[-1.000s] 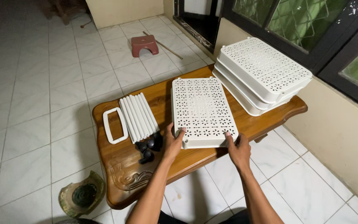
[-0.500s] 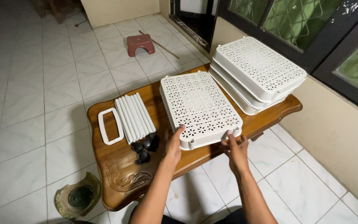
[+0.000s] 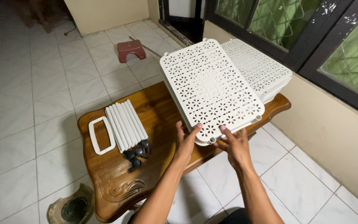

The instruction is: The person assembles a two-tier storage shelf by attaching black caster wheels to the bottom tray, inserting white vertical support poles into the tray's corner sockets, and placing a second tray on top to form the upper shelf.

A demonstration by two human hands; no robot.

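Note:
A white perforated plastic tray is lifted off the wooden table and tilted up toward me, bottom side facing me. My left hand grips its near left edge. My right hand holds the near edge a little to the right, fingers on the underside. Behind it, a stack of similar white trays rests on the table's far right end.
A row of white tubes, a white rectangular handle frame and several black caster wheels lie on the table's left part. A red stool and a stick lie on the tiled floor. A floor drain piece sits near left.
The tray lay flat on the table; both hands have raised its near edge and lifted it up and away, tilting it in front of the stack.

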